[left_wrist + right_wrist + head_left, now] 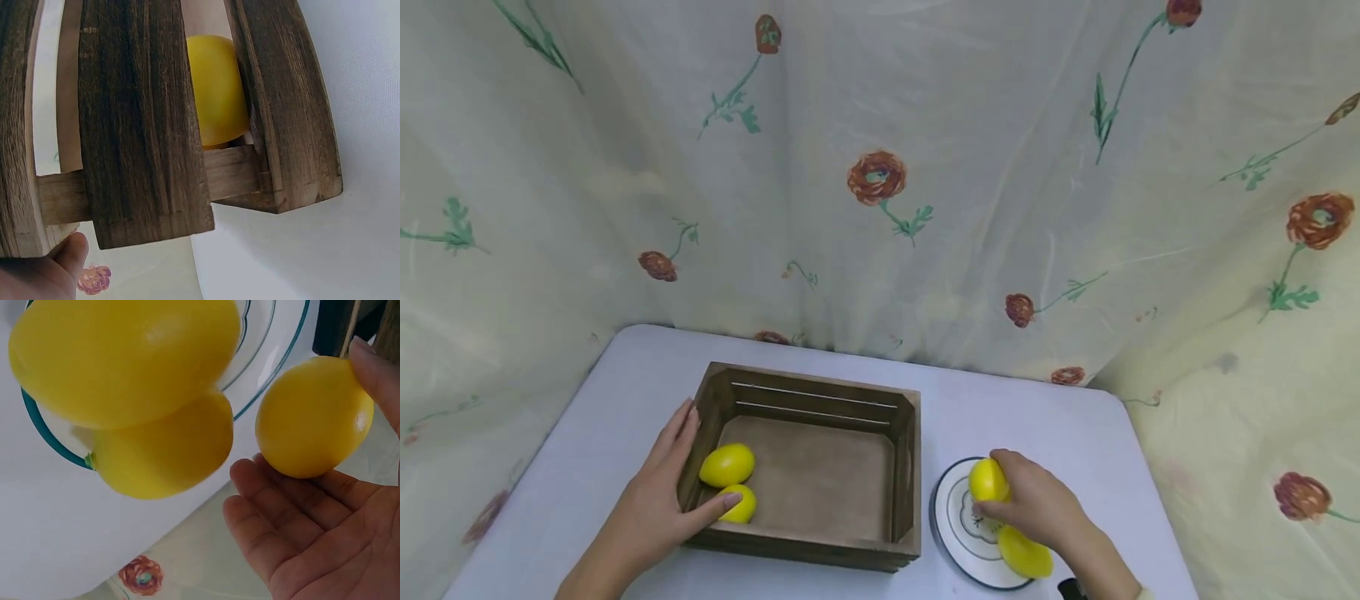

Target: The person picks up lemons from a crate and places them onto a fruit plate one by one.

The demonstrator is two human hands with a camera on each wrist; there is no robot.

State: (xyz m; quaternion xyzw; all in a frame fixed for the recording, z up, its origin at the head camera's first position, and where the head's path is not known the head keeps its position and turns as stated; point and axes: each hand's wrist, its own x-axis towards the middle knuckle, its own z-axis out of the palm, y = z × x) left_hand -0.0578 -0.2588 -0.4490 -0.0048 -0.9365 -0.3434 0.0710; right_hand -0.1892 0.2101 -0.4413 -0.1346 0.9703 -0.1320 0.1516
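- Seen from the head camera, a person's left hand (655, 492) rests against the near left corner of a dark slatted wooden crate (820, 542) on a pale lilac table (602, 400), thumb hooked over the rim and fingers straight along the outer wall, as if bracing it.
- Inside the crate, two smooth yellow lemons (727, 465) lie touching in the near left corner, just beside that thumb.
- To the crate's right, the right hand (1037, 504) curls over a third yellow lemon (988, 481) above a white round plate with a blue rim (942, 525); another lemon on the plate (1025, 553) lies near the wrist.
- A cream curtain printed with red flowers (877, 177) closes in behind the table.
- From the left wrist camera, the crate's slats (144, 125) fill the view, one yellow lemon (215, 87) showing through a gap; a fingertip (69, 253) shows at the bottom edge.
- From the right wrist camera, the held lemon (312, 415) sits pinched between fingertips and thumb (378, 375), palm open beneath; two more lemons (159, 453) crowd the plate's rim (40, 422) close by.
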